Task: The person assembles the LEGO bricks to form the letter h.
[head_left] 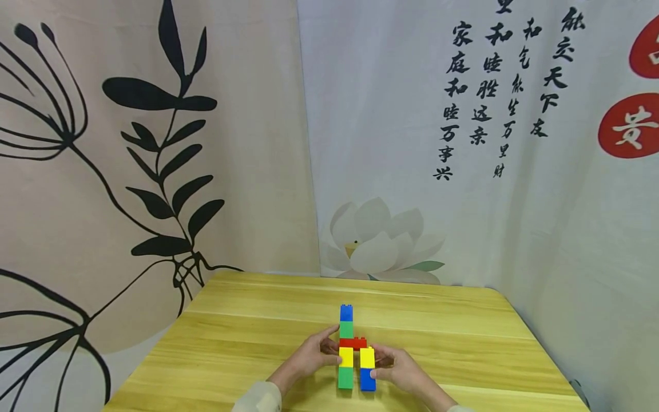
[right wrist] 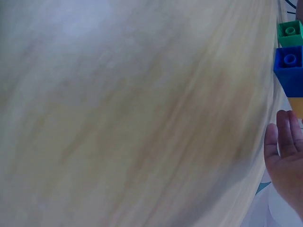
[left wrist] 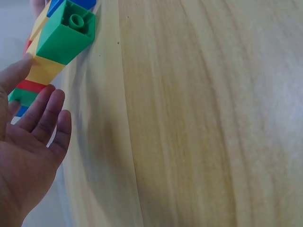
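Observation:
Both hands hold one structure of toy building blocks, shaped like a chair seen from the side. Its tall column stacks a blue block, a green block, a long red block, a yellow block and a bottom green block. A short leg under the red block's right end has a yellow block over a blue one. My left hand grips the tall column from the left, thumb on yellow. From the right, my right hand pinches the short leg, thumb on blue. Hollow undersides show in both wrist views.
A wood-grain table spreads beneath the hands, its corners rounded at the back. Behind it hangs a cloth backdrop with plant drawings, a lotus and written characters. Pale sleeves cover the forearms.

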Demonstrator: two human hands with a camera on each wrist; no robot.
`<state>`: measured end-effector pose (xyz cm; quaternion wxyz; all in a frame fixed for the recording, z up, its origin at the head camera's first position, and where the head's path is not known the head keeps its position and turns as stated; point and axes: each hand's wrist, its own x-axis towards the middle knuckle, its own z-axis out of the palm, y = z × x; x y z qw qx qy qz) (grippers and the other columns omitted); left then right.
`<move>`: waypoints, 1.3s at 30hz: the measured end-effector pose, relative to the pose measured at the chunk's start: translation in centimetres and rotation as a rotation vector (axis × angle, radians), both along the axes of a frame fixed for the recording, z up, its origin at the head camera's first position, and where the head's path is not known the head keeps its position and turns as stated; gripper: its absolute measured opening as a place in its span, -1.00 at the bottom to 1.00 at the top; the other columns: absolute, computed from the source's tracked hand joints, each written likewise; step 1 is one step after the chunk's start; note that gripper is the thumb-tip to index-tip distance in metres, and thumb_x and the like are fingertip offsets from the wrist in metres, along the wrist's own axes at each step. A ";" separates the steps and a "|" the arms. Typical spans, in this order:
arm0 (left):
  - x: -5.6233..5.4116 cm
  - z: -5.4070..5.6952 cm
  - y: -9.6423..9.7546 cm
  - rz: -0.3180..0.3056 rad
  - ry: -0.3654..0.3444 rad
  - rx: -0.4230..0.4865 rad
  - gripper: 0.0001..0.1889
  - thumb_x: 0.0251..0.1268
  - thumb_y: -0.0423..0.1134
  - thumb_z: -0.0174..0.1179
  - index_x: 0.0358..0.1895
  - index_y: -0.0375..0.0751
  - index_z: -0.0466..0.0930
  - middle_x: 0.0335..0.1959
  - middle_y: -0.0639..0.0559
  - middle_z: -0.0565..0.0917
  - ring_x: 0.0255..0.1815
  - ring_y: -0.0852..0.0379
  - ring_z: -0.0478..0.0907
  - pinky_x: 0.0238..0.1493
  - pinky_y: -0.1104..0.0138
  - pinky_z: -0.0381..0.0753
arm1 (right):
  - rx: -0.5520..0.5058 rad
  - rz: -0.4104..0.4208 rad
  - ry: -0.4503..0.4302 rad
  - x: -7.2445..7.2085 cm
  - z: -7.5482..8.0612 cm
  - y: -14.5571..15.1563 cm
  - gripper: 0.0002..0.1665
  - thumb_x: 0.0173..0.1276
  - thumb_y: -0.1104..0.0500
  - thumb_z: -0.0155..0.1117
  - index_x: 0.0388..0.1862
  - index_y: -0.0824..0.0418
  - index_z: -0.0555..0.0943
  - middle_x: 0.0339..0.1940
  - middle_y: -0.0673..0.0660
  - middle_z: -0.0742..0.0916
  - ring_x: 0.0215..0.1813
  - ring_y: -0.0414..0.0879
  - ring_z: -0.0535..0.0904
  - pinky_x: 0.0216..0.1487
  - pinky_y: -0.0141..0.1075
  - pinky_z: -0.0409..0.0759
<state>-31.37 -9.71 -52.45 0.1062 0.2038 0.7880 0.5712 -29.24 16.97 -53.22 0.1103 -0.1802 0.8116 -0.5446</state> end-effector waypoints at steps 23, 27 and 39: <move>-0.6 -0.3 -0.3 -0.040 -0.088 -0.045 -0.27 0.27 -0.38 0.34 0.47 -0.37 0.22 -0.03 -0.13 0.63 0.00 -0.07 0.58 0.10 -0.02 0.54 | -0.010 0.063 -0.016 0.1 -0.3 -0.1 -0.35 0.34 0.24 0.37 0.31 0.52 0.42 0.05 0.25 0.69 0.03 0.05 0.59 0.01 -0.13 0.60; -0.6 -0.4 -0.3 -0.045 -0.084 -0.049 -0.33 0.27 -0.39 0.33 0.42 -0.43 0.28 -0.03 -0.14 0.64 -0.01 -0.07 0.58 0.10 -0.03 0.54 | 0.005 0.054 -0.048 0.0 -0.3 -0.2 -0.38 0.37 0.23 0.35 0.31 0.49 0.43 0.06 0.22 0.68 0.02 0.03 0.58 0.02 -0.11 0.59; -0.4 -0.8 -0.3 -0.037 -0.079 -0.059 -0.38 0.26 -0.41 0.34 0.38 -0.41 0.35 -0.03 -0.13 0.64 0.00 -0.10 0.58 0.12 -0.04 0.53 | 0.078 -0.018 -0.067 0.0 -0.4 -0.3 -0.37 0.34 0.18 0.39 0.30 0.44 0.47 0.05 0.16 0.68 -0.05 -0.01 0.52 0.00 -0.09 0.57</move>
